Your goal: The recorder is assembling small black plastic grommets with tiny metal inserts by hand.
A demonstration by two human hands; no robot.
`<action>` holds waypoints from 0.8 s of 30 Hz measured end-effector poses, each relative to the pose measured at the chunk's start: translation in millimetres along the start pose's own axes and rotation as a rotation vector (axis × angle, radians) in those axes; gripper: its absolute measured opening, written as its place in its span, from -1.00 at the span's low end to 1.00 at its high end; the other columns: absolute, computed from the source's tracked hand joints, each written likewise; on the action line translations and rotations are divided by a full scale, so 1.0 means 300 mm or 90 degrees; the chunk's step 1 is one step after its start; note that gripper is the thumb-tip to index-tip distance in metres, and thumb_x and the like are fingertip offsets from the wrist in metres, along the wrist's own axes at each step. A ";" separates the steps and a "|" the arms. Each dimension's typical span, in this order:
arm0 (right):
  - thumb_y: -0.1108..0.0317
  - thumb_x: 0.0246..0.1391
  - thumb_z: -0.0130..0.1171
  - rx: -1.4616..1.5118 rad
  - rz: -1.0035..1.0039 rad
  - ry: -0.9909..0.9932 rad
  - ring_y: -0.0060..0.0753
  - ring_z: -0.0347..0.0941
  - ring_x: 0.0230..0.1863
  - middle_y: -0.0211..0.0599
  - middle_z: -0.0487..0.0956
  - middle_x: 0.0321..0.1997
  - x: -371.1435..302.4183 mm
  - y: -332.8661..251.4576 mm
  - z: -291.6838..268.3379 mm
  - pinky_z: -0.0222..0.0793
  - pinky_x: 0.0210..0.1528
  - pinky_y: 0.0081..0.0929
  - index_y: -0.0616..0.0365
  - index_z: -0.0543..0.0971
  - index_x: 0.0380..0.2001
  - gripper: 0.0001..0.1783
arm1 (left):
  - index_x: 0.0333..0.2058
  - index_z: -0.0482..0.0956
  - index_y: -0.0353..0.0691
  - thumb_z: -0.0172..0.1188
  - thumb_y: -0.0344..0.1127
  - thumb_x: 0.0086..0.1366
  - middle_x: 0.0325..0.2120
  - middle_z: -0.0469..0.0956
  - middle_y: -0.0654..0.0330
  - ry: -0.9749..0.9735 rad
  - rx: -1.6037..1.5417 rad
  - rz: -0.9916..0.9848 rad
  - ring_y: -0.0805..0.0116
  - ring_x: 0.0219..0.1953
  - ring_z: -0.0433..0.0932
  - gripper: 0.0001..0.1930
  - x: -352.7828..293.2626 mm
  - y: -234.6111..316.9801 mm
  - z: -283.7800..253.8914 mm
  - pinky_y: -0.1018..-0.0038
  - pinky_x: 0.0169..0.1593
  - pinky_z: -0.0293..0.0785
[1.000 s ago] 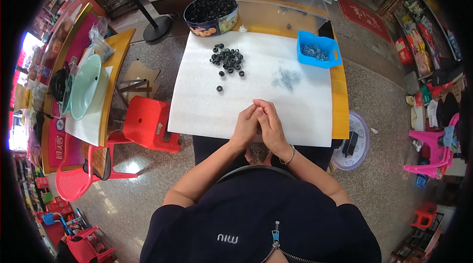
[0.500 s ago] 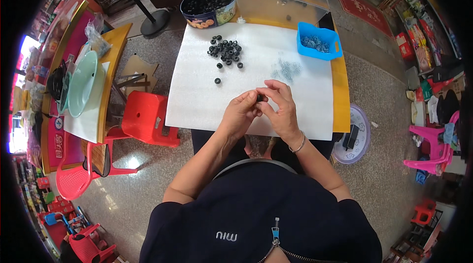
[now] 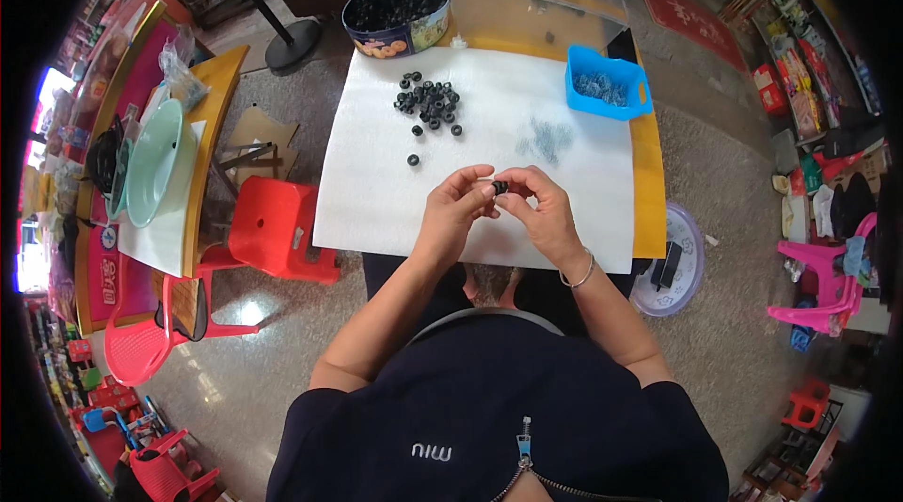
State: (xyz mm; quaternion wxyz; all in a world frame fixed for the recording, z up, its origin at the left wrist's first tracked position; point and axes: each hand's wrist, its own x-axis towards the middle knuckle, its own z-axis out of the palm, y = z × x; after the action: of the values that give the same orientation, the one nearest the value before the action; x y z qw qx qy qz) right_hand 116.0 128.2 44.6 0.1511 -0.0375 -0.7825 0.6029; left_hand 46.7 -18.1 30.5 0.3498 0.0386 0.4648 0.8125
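Between the fingertips of both hands is a small black ring-shaped part (image 3: 500, 187), held above the near edge of a white foam sheet (image 3: 376, 210). My left hand (image 3: 455, 210) pinches it from one side, and my right hand (image 3: 544, 215) grips it from the other. Fingers hide part of it. Several similar black parts (image 3: 433, 105) lie in a loose pile on the sheet, a single one (image 3: 413, 160) nearer to me. A patch of tiny bluish-grey pieces (image 3: 546, 140) is spread at the right. More such pieces fill a blue plastic basket (image 3: 609, 107) behind them.
At the back left of the table stands a round tub (image 3: 386, 43) full of black parts, beside a clear plastic box (image 3: 536, 13). A red stool (image 3: 273, 224) and a side table with a green basin (image 3: 155, 163) are at left. A lilac round tray (image 3: 691, 267) lies low at right.
Both hands have shifted slightly, with the right fingers now closing down nearer the black part, which shows more plainly. The view has tilted a little; the things on the table look unmoved.
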 end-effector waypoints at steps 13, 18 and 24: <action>0.39 0.05 0.15 0.118 -0.080 0.230 -0.66 0.37 -0.43 -0.34 0.55 -0.35 0.678 -0.084 -0.296 0.30 -0.37 -0.68 0.35 0.43 -0.05 -0.61 | -0.15 0.47 -0.32 0.02 -0.38 0.32 -0.37 0.52 0.19 0.018 0.053 0.006 0.51 -0.41 0.46 -0.81 0.037 -0.041 -0.083 0.56 -0.27 0.45; 0.40 0.09 0.08 0.078 0.035 0.051 -0.66 0.37 -0.43 -0.33 0.56 -0.36 0.448 -0.049 -0.182 0.33 -0.32 -0.68 0.31 0.48 -0.11 -0.70 | -0.18 0.51 -0.33 0.03 -0.39 0.31 -0.39 0.53 0.21 0.012 0.094 0.027 0.53 -0.42 0.45 -0.82 0.035 -0.009 -0.118 0.59 -0.32 0.43; 0.45 0.11 0.02 0.083 0.198 -0.032 -0.69 0.35 -0.45 -0.39 0.55 -0.41 0.073 0.041 -0.044 0.30 -0.33 -0.71 0.28 0.52 -0.22 -0.80 | -0.20 0.55 -0.29 0.15 -0.39 0.20 -0.36 0.53 0.21 0.254 0.513 0.243 0.50 -0.47 0.44 -0.81 0.095 0.111 -0.239 0.56 -0.35 0.41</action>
State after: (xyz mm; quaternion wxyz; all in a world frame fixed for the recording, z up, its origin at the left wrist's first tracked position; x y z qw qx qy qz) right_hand 97.2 149.0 40.1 0.0386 -0.1330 -0.7298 0.6695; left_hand -20.4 -63.9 8.6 0.0561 0.0989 0.7849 0.6091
